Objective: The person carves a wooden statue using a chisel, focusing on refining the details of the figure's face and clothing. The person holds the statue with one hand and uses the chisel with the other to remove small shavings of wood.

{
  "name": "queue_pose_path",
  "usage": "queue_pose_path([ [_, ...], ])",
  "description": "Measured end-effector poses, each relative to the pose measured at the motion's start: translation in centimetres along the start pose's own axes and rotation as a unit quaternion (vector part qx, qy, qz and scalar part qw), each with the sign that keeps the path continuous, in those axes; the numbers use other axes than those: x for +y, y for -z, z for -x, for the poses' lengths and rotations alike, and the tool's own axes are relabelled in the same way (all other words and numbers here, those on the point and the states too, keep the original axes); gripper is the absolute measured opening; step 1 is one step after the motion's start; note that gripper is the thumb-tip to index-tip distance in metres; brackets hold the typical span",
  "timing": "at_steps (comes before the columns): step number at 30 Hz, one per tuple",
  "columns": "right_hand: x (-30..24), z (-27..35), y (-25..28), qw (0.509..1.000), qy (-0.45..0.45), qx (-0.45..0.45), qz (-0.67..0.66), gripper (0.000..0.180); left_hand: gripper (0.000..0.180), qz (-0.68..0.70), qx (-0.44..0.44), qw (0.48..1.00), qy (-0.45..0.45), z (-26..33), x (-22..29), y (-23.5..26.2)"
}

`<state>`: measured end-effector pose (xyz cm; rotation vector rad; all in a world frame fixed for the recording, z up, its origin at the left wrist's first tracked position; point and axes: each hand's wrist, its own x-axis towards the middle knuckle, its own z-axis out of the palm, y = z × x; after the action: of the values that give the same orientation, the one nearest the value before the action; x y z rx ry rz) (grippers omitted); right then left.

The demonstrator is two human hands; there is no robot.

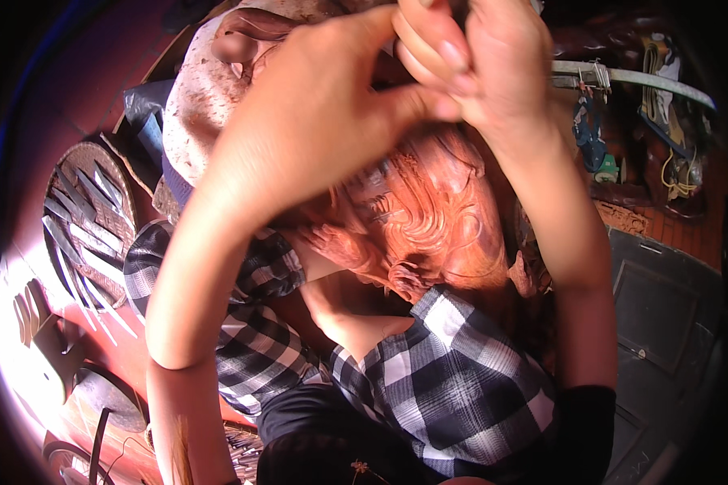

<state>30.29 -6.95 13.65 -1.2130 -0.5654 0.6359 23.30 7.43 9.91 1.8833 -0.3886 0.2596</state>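
Raised close to the camera, my left hand and my right hand meet at the top, over a carving. My left hand is slightly blurred; its thumb stretches across to the curled fingers of my right hand. My right fingers are folded in. Whatever lies between the two hands, if anything, is hidden. Beneath them is a reddish-brown wood carving with flowing grooves and rounded folds, resting close to my lap. Parts of it are covered by my hands and left forearm. Black-and-white checked cloth covers my legs.
At left, a round woven tray holds several metal carving tools. A round grey thing sits below it. A pale, speckled rounded piece stands behind the carving. Dark grey panels lie at right, below cords and clutter.
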Motion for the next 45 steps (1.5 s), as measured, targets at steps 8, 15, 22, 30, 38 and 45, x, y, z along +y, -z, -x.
queue_pose_path([
  [8,-0.3,1.0,-2.0,0.987,-0.064,-0.011,0.147,0.049,0.035,0.077,-0.001,0.996,0.051,2.1,0.3,-0.2],
  [15,-0.6,0.4,-2.4,0.988,-0.048,-0.067,0.132,0.041,0.022,0.181,0.062,0.978,0.086,2.7,-0.3,-1.1],
  [22,2.3,-0.1,-3.6,0.972,0.088,-0.004,0.216,0.042,0.028,0.196,0.067,0.975,0.078,3.2,-1.3,-1.6],
  [30,3.1,0.6,-2.2,0.973,0.092,-0.004,0.211,0.043,0.024,0.154,0.07,0.984,0.064,3.3,-0.7,-1.5],
  [38,-0.1,1.7,-3.8,0.977,-0.065,0.044,0.199,0.044,0.03,0.114,0.073,0.989,0.063,3.4,-0.6,-1.4],
  [45,0.6,1.3,-3.2,0.985,-0.088,0.052,0.139,0.045,0.037,0.11,0.044,0.988,0.098,3.3,-0.8,-1.0],
])
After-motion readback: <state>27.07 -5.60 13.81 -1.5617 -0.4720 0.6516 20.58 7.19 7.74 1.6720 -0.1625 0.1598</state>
